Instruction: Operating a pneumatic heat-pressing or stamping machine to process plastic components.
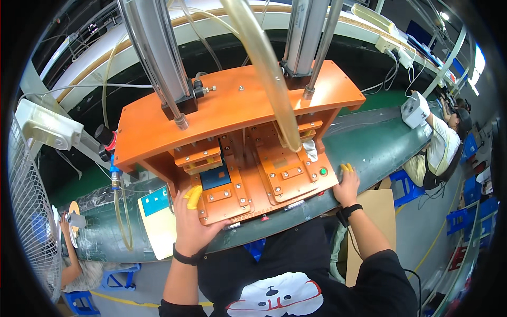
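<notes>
We're at the orange press (237,111), both hands on its base plate (264,185). Left hand (193,219) lies flat on the plate's near-left corner, fingers loosely spread, gripping nothing; yellow finger cots (194,196) on the fingertips, which sit just short of the blue part (215,178) seated in the left nest (no contact that we can see). Right hand (347,187) is pressed against the plate's right edge, just beside the green button (323,171), fingers curled, yellow-capped too, holding nothing. Clear hose (266,68) hangs down in front of the press. Green belt (369,142) runs under and right of the press; blue-and-cream card (157,222) lies on it left of the plate.
</notes>
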Action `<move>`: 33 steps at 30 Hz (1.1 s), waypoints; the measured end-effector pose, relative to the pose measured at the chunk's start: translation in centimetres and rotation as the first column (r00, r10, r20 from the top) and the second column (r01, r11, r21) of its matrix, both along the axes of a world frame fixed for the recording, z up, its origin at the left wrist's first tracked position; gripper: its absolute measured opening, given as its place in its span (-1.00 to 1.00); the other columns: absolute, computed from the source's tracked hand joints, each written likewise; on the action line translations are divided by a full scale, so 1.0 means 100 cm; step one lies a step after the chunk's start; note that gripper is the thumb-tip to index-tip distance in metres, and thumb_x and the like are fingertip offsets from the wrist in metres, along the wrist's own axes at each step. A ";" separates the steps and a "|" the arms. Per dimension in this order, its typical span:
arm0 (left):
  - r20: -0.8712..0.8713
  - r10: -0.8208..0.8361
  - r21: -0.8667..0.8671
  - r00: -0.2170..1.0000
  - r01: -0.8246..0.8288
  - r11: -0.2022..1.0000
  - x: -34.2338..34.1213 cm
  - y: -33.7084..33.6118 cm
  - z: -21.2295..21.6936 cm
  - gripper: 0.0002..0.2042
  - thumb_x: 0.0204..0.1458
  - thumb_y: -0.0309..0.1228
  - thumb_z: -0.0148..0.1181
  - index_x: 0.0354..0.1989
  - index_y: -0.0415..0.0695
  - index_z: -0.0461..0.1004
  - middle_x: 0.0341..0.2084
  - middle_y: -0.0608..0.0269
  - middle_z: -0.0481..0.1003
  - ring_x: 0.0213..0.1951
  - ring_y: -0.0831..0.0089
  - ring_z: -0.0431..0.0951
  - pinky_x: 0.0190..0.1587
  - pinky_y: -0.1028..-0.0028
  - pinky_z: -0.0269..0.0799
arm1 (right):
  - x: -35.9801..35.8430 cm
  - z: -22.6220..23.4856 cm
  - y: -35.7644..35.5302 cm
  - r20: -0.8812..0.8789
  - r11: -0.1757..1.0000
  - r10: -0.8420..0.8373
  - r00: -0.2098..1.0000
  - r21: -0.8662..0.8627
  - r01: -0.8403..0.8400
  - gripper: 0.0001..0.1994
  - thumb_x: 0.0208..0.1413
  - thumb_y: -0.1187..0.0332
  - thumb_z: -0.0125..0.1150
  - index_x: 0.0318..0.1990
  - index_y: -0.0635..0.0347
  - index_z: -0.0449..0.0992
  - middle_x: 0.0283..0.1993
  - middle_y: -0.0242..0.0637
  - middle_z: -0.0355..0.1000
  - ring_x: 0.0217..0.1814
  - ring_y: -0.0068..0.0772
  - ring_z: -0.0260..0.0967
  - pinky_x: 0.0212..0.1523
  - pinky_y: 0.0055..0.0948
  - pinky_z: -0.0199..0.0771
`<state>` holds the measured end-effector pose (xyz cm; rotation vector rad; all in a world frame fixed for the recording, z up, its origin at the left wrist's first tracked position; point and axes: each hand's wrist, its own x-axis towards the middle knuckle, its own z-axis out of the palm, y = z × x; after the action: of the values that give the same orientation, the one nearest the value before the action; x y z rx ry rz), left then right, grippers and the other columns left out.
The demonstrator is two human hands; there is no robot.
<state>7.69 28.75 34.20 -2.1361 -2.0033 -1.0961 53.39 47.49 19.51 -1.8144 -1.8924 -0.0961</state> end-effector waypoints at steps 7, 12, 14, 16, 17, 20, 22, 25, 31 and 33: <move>0.042 -0.003 0.030 0.999 0.002 1.000 -0.004 -0.001 -0.005 0.00 -0.43 -0.07 0.70 0.25 -0.20 0.32 0.14 -0.06 0.35 0.24 -0.15 0.27 0.41 -0.04 0.06 | -0.001 -0.002 0.000 0.019 0.999 -0.018 1.000 -0.039 0.018 -0.50 0.16 0.14 0.27 0.13 0.34 0.46 0.28 0.14 0.36 0.51 0.22 0.06 0.43 0.12 -0.01; 0.051 -0.009 0.025 0.999 0.008 1.000 -0.003 0.000 -0.005 0.01 -0.45 -0.09 0.71 0.25 -0.20 0.32 0.14 -0.07 0.35 0.23 -0.14 0.28 0.40 -0.02 0.08 | 0.005 -0.005 0.002 0.034 1.000 -0.014 0.999 -0.011 0.015 -0.50 0.15 0.14 0.28 0.13 0.33 0.46 0.28 0.15 0.36 0.51 0.20 0.06 0.41 0.12 0.01; 0.044 -0.007 0.028 0.999 0.006 1.000 -0.002 0.000 -0.005 0.01 -0.46 -0.08 0.72 0.25 -0.20 0.32 0.14 -0.08 0.35 0.22 -0.13 0.30 0.37 -0.01 0.12 | 0.004 -0.003 0.000 0.045 1.000 -0.011 0.999 -0.019 0.012 -0.50 0.15 0.13 0.28 0.13 0.31 0.47 0.27 0.14 0.37 0.51 0.20 0.06 0.40 0.11 0.02; 0.065 -0.009 0.023 0.998 0.008 1.000 -0.003 -0.002 -0.007 0.02 -0.46 -0.08 0.72 0.26 -0.21 0.32 0.14 -0.08 0.36 0.22 -0.13 0.30 0.35 0.01 0.15 | 0.002 -0.003 -0.001 0.040 1.000 -0.016 0.999 -0.023 0.017 -0.50 0.15 0.13 0.27 0.13 0.31 0.47 0.27 0.14 0.37 0.51 0.21 0.07 0.40 0.11 0.03; 0.090 -0.010 0.012 0.996 0.009 1.000 -0.003 -0.001 -0.007 0.02 -0.46 -0.08 0.72 0.26 -0.21 0.31 0.14 -0.08 0.36 0.21 -0.12 0.31 0.33 0.02 0.18 | 0.001 -0.002 0.000 0.038 0.999 -0.020 0.999 -0.032 0.021 -0.51 0.16 0.13 0.27 0.13 0.30 0.47 0.27 0.14 0.37 0.50 0.21 0.07 0.40 0.11 0.03; 0.082 0.000 0.010 0.997 -0.001 1.000 -0.001 0.000 -0.006 0.02 -0.45 -0.11 0.72 0.27 -0.20 0.31 0.14 -0.07 0.37 0.21 -0.12 0.32 0.29 0.05 0.20 | 0.000 -0.003 0.001 0.039 0.999 -0.032 0.999 -0.040 0.034 -0.51 0.15 0.13 0.27 0.12 0.30 0.47 0.26 0.13 0.38 0.50 0.21 0.09 0.40 0.11 0.03; 0.065 0.001 0.013 0.998 -0.002 1.000 0.000 0.001 -0.003 0.02 -0.46 -0.13 0.72 0.27 -0.20 0.31 0.15 -0.06 0.37 0.21 -0.12 0.31 0.30 0.05 0.20 | 0.000 -0.001 0.001 0.035 0.999 -0.029 0.999 -0.029 0.030 -0.51 0.15 0.12 0.27 0.11 0.30 0.47 0.26 0.12 0.39 0.50 0.20 0.09 0.40 0.11 0.04; 0.032 0.009 0.027 0.999 -0.010 1.000 0.001 0.001 -0.004 0.02 -0.46 -0.15 0.71 0.28 -0.20 0.30 0.17 -0.05 0.37 0.23 -0.13 0.30 0.32 0.05 0.19 | 0.000 0.001 0.003 0.030 1.000 -0.022 0.999 -0.015 0.022 -0.51 0.15 0.12 0.28 0.11 0.30 0.47 0.26 0.10 0.39 0.50 0.20 0.09 0.39 0.10 0.04; 0.019 0.025 0.009 1.000 -0.025 1.000 0.000 0.001 -0.004 0.03 -0.45 -0.14 0.70 0.29 -0.21 0.28 0.21 -0.06 0.35 0.26 -0.15 0.27 0.34 0.02 0.17 | 0.001 -0.006 0.003 0.020 0.999 -0.030 0.999 -0.022 0.030 -0.51 0.14 0.13 0.28 0.11 0.32 0.48 0.24 0.08 0.41 0.49 0.20 0.10 0.40 0.09 0.04; 0.034 0.017 -0.011 0.999 -0.016 1.000 0.002 0.002 -0.004 0.03 -0.44 -0.14 0.69 0.30 -0.21 0.27 0.22 -0.06 0.35 0.27 -0.16 0.26 0.34 0.02 0.16 | 0.003 -0.005 0.001 0.017 0.999 -0.039 0.999 -0.031 0.040 -0.51 0.14 0.13 0.28 0.11 0.32 0.48 0.23 0.08 0.42 0.49 0.21 0.11 0.40 0.09 0.04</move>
<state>7.88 28.97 33.80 -2.1162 -2.0416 -1.1305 53.64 47.62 19.04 -1.8775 -1.8793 -0.0957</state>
